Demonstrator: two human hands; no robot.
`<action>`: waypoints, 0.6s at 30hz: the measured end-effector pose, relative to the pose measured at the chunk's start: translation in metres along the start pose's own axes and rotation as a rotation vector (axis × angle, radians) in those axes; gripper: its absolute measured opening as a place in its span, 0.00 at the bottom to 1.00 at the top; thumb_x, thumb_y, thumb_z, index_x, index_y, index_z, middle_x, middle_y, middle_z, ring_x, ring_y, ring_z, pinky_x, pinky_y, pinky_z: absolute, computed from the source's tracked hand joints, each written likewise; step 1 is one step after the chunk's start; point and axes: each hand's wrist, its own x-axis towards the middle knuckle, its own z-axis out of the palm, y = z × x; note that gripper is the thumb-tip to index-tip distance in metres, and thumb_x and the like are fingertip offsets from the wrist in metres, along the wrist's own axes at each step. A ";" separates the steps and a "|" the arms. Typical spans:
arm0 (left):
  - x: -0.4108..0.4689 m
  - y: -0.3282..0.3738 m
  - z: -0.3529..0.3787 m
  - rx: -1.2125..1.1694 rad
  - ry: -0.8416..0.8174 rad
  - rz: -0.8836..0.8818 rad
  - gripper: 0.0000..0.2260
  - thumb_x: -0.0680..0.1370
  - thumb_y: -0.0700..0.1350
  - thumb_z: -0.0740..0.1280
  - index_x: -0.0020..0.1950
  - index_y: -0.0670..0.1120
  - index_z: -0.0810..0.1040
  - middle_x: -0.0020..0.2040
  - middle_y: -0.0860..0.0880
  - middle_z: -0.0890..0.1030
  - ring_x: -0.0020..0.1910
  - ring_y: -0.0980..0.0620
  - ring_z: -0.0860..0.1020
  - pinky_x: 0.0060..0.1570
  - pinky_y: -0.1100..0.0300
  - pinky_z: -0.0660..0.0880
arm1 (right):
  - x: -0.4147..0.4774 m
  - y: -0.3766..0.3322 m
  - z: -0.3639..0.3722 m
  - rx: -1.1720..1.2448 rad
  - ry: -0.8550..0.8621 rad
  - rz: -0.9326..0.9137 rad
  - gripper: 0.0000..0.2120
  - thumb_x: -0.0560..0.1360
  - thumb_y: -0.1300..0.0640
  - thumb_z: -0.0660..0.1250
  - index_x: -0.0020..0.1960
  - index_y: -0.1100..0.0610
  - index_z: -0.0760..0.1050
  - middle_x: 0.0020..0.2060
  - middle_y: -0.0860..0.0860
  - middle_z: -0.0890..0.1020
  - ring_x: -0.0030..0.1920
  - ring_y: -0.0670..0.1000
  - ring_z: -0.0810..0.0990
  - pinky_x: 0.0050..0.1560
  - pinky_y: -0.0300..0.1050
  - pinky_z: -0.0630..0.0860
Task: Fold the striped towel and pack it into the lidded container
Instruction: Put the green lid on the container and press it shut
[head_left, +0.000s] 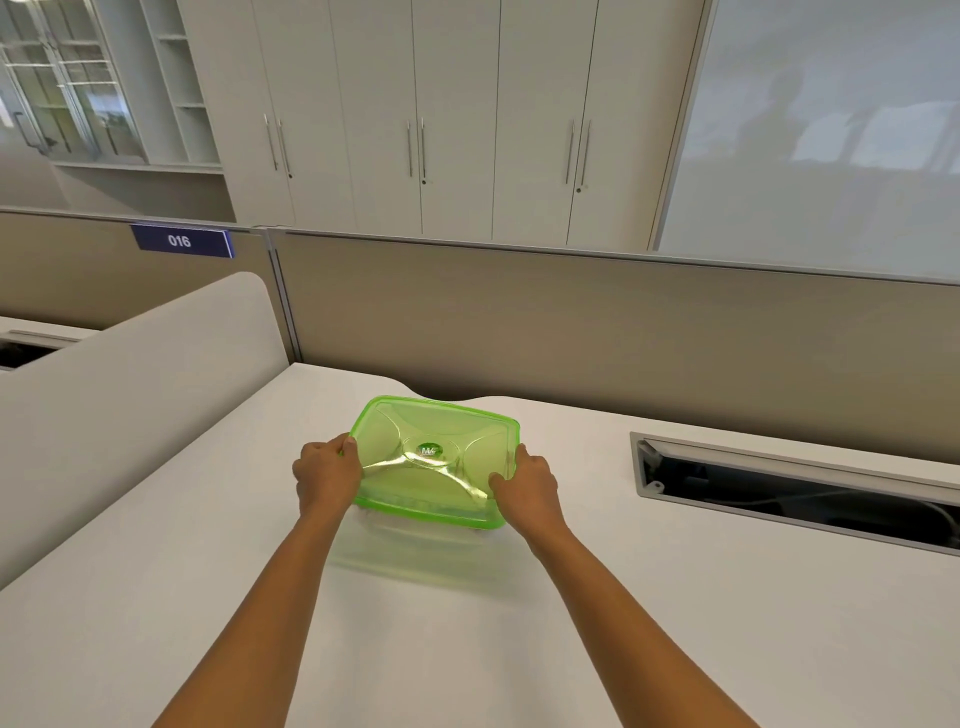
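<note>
A translucent green lid (434, 457) sits tilted over a clear container (410, 545) on the white desk (675, 597). My left hand (327, 475) grips the lid's left edge, thumb on top. On the opposite side my right hand (527, 491) holds the right edge near the front corner. The lid's near edge overhangs the container's front wall. I cannot make out the striped towel through the plastic; only a pale blur shows inside.
A grey partition (571, 322) closes the desk's far side. An open cable slot (795, 493) is recessed into the desk at the right. A curved white divider (130, 389) rises on the left. Cabinets stand behind.
</note>
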 end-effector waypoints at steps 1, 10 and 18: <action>0.001 -0.001 0.001 -0.023 -0.001 -0.004 0.17 0.80 0.45 0.55 0.62 0.41 0.78 0.61 0.33 0.74 0.61 0.34 0.70 0.60 0.45 0.70 | 0.001 0.000 0.001 -0.023 0.003 -0.007 0.27 0.77 0.57 0.59 0.74 0.61 0.57 0.69 0.60 0.66 0.68 0.62 0.65 0.67 0.49 0.64; 0.013 -0.010 0.008 -0.118 -0.049 -0.031 0.16 0.80 0.43 0.56 0.43 0.36 0.81 0.39 0.37 0.78 0.42 0.42 0.71 0.41 0.56 0.66 | 0.012 0.005 0.005 0.000 0.044 -0.014 0.23 0.77 0.57 0.60 0.70 0.62 0.63 0.65 0.60 0.71 0.66 0.61 0.67 0.65 0.49 0.66; 0.037 -0.004 0.007 -0.032 -0.081 -0.042 0.17 0.81 0.50 0.54 0.40 0.42 0.75 0.41 0.39 0.77 0.47 0.41 0.72 0.44 0.55 0.65 | 0.038 0.006 0.001 0.277 0.088 0.147 0.26 0.79 0.50 0.58 0.73 0.60 0.60 0.70 0.60 0.67 0.70 0.60 0.66 0.69 0.53 0.65</action>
